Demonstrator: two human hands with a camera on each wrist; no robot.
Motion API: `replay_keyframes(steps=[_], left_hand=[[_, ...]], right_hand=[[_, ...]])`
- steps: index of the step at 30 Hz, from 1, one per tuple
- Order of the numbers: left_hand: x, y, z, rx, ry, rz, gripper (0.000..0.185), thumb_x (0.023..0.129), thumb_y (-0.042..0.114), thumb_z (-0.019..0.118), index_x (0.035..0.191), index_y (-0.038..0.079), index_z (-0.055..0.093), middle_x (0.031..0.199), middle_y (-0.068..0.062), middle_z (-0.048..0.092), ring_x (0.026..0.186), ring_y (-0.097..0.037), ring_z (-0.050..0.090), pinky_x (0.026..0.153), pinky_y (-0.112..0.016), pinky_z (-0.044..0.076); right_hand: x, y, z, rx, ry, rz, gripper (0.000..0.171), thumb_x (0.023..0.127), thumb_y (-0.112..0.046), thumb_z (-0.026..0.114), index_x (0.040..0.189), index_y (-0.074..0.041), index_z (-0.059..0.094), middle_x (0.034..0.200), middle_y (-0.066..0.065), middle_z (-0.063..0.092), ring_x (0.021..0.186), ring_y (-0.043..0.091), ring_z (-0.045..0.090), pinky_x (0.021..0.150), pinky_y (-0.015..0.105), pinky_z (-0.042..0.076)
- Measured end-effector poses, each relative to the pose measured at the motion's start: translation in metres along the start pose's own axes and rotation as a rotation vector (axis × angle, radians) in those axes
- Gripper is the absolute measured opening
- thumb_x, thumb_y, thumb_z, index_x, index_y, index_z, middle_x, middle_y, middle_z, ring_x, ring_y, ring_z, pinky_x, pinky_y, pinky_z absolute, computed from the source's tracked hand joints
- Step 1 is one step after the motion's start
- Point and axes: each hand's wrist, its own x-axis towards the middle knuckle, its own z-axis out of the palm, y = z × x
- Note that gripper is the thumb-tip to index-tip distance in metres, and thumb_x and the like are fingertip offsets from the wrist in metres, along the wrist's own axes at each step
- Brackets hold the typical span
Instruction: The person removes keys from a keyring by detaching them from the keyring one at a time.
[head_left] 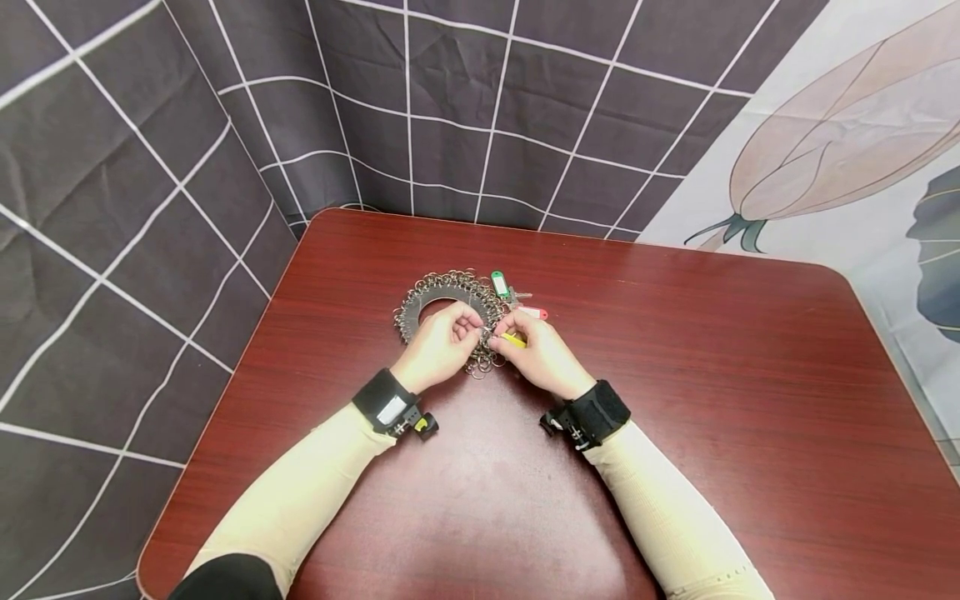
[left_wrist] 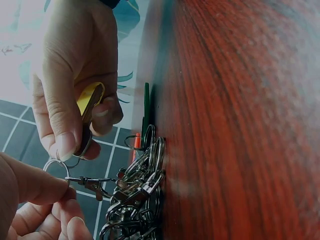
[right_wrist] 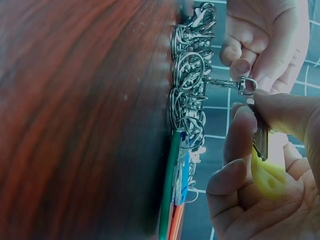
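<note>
A dark flat ring point(head_left: 411, 317) with many metal clasps and key rings round its rim lies on the table. My left hand point(head_left: 444, 343) is over its right part, pinching a split ring point(left_wrist: 47, 164) joined to a swivel clasp point(left_wrist: 92, 184). The clasp reaches to the other clasps. From the right, my right hand point(head_left: 546, 354) holds a key point(right_wrist: 260, 135) with a yellow tag point(right_wrist: 270, 181) between thumb and fingers. The key's head is close to the split ring; whether it is threaded on is hidden by the fingertips.
Just beyond my right hand lie a green key tag point(head_left: 499, 284), a red key tag point(head_left: 533, 312) and a key point(head_left: 517, 296). A blue tag point(right_wrist: 185, 167) shows between them in the right wrist view. The reddish table point(head_left: 720, 358) meets a grid-patterned cloth point(head_left: 450, 92) at the back.
</note>
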Motion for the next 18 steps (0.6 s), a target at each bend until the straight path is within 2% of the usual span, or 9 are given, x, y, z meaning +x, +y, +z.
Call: replay_keyframes(steps=[8,14,18], left_hand=[[-0.001,0.0004,-0.0008,0.015,0.004,0.0,0.008,0.088,0.005,0.064,0.095,0.008,0.062,0.079,0.001,0.06,0.07,-0.012,0.056,0.063,-0.027,0.049],[-0.0011,0.0011,-0.0022,0.032,0.011,0.021,0.008,0.087,0.005,0.065,0.094,0.01,0.063,0.071,0.002,0.056,0.062,-0.011,0.052,0.056,-0.028,0.045],[-0.0012,0.0015,-0.0023,0.042,0.004,0.027,0.008,0.087,0.006,0.066,0.093,0.011,0.064,0.066,0.002,0.051,0.056,-0.011,0.048,0.051,-0.028,0.04]], right_hand=[[-0.0004,-0.0004,0.0001,0.028,0.006,-0.029,0.01,0.091,-0.019,0.069,0.092,-0.013,0.061,0.076,0.0,0.055,0.056,0.011,0.049,0.053,0.027,0.042],[0.0005,-0.0011,-0.0007,-0.006,0.048,-0.077,0.005,0.093,-0.015,0.066,0.091,-0.012,0.062,0.084,-0.002,0.056,0.062,0.011,0.049,0.06,0.028,0.042],[0.0015,-0.0007,-0.0006,-0.015,0.059,-0.069,0.005,0.093,-0.015,0.065,0.092,-0.012,0.061,0.078,-0.002,0.053,0.06,0.012,0.046,0.058,0.028,0.039]])
